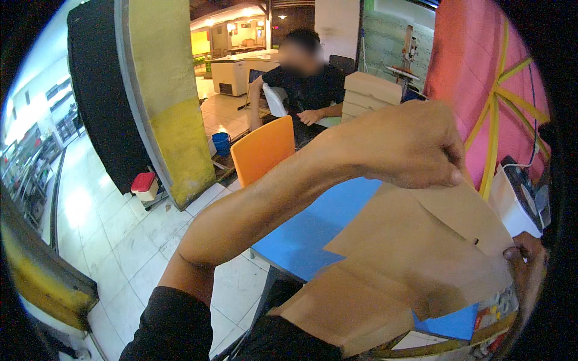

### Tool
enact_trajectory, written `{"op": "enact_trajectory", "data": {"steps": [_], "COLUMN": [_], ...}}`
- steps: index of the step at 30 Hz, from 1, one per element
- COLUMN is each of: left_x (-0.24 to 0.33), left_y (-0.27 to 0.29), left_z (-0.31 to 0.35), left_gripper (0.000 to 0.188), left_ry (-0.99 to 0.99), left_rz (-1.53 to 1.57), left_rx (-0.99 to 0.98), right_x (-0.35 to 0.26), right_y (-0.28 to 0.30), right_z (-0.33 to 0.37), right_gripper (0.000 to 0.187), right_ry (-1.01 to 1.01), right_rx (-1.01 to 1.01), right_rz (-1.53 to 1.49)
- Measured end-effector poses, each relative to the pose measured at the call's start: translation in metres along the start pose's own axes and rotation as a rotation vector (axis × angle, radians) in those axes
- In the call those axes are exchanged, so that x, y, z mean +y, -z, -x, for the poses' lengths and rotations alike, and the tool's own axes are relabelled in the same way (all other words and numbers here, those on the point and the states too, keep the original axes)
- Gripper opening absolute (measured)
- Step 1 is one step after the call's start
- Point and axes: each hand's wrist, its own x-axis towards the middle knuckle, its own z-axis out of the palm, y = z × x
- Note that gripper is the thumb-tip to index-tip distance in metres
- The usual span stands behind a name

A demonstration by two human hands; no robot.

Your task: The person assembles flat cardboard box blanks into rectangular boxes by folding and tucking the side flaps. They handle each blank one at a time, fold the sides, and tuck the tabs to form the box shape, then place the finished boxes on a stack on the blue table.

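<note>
A flat brown cardboard box blank [415, 234], with creases and cut flaps, is tilted over a blue tabletop [313, 222]. My left arm reaches across from the lower left, and my left hand [415, 144] is closed at the far edge of the cardboard, its fingertips mostly turned away. Over at the right edge, my right hand [527, 259] pinches the side of the same blank with the thumb on top. The near end of the cardboard hangs close to my body.
Beyond the table sits a person [304, 78] in a dark shirt, near stacked cardboard boxes [370, 93]. An orange chair [263, 147] stands at the table's far left side. A white fan-like appliance [515, 201] is at the right. A yellow pillar [171, 102] rises at the left.
</note>
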Motion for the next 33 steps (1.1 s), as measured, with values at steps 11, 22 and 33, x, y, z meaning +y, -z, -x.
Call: {"op": "enact_trajectory", "data": {"steps": [11, 22, 33], "left_x": [-0.065, -0.060, -0.030], "left_y": [0.010, 0.014, -0.008], "left_z": [0.027, 0.025, 0.007], "left_gripper": [0.018, 0.021, 0.043], "left_ry": [0.371, 0.195, -0.350], "left_rz": [0.265, 0.671, 0.311], "left_rx": [0.094, -0.040, -0.181], "right_x": [0.059, 0.026, 0.070], "right_y": [0.005, -0.029, -0.040], "right_z": [-0.014, -0.026, -0.037], "right_gripper": [0.043, 0.037, 0.043], "right_ry": [0.380, 0.379, 0.165], "right_rx": [0.119, 0.123, 0.289], "right_rz": [-0.230, 0.016, -0.131]}}
